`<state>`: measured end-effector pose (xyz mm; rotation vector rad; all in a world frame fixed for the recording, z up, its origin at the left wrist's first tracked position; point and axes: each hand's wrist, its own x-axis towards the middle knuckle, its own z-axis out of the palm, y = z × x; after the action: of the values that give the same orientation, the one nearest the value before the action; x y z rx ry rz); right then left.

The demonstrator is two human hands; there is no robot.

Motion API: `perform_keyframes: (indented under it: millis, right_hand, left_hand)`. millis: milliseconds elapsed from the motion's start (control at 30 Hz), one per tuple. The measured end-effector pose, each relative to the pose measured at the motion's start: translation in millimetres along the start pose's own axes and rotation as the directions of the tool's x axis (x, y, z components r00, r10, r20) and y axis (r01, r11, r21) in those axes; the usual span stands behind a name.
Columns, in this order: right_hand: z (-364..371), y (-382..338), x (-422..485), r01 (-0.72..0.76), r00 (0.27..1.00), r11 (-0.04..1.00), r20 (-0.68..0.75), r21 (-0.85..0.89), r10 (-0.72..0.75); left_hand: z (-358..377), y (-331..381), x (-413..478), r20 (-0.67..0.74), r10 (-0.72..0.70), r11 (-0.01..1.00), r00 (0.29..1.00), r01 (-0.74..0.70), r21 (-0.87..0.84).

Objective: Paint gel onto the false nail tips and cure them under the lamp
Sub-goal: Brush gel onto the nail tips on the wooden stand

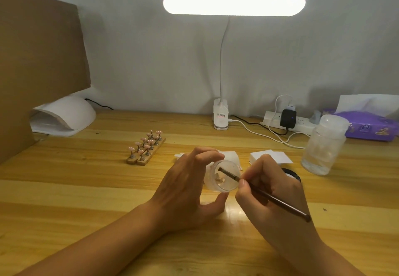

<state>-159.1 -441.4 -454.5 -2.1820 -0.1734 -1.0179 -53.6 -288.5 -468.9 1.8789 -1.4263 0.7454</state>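
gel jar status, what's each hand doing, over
Left hand grip on small clear round gel jar, tilted. Right hand grip on thin dark brush, tip inside jar. Pink nail tips on wooden stands beyond, untouched. Nothing in the way.

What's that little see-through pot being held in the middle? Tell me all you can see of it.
The pot is small, round and clear, like glass or plastic, lidless. It is tilted, mouth toward the camera, above the wooden table. The left hand grips it, fingers on top, thumb beneath. A dark brush, held by the right hand, reaches inside. Something pale sits inside.
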Motion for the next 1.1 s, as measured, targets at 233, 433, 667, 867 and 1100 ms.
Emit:
perform_keyframes:
  millis: [233, 433, 667, 867, 1100]
  right_hand:
    - [0, -1, -1, 0.024, 1.0, 0.999, 0.008, 0.031, -0.025]
    - [4, 2, -2, 0.031, 0.999, 0.998, 0.043, -0.062, -0.029]
    - [1, 2, -1, 0.069, 0.998, 0.995, -0.007, -0.066, -0.07]
    - [0, 2, -1, 0.092, 0.996, 0.994, -0.003, -0.067, -0.093]
    - [-8, 6, -3, 0.012, 0.996, 0.946, -0.085, 0.325, 0.016]
  left_hand:
    - [1, -1, -1, 0.004, -0.013, 1.0, 1.0, 0.013, 0.001]
    - [2, -3, -2, 0.021, -0.01, 1.0, 1.0, 0.01, -0.016]
    - [1, -3, -3, 0.023, -0.055, 0.998, 0.998, 0.056, -0.039]
    - [2, -2, -3, 0.016, -0.059, 0.998, 0.998, 0.059, -0.036]
    - [4, -11, -3, -0.126, -0.252, 0.966, 0.959, 0.242, -0.087]
